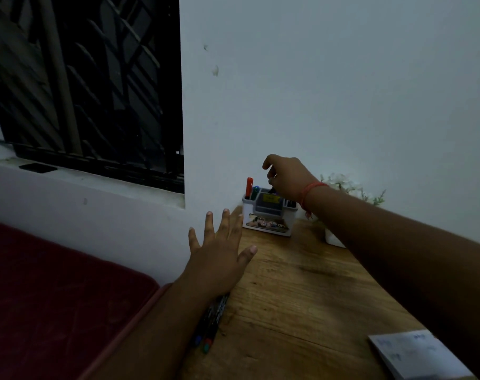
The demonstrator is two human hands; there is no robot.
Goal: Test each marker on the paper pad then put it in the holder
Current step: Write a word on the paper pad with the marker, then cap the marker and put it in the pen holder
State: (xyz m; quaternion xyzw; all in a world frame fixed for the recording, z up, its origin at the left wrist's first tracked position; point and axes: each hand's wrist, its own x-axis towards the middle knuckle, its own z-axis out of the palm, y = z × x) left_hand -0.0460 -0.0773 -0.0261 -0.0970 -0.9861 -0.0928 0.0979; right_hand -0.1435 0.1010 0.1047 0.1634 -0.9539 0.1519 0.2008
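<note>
Nearest the camera, at the lower right corner of the wooden table (302, 292), lies the paper pad (417, 355), its top sheet carrying faint scribbles. Across the table near its left edge, two markers (210, 325) lie side by side, dark-bodied, one with a blue end and one with a green end pointing toward the camera; the left forearm crosses over their far ends.

The left hand (219, 250) is spread flat, fingers splayed apart and holding nothing, at the table's left edge; whether the palm touches the wood cannot be told.

The right hand (285, 176) reaches out to the far end of the table, over the holder (269, 215), a small white and grey box with several compartments standing close to the wall. Its fingers are curled downward over the middle and right compartments, with a dark marker tip just below them; whether the fingers are pinching it cannot be told. A red thread (310, 193) circles that wrist.

A red marker (249, 186) stands upright in the holder's left compartment, with blue and green ones just beside it. A white pot with pale flowers (343, 185) sits to the right of the holder, partly hidden behind the right forearm.
</note>
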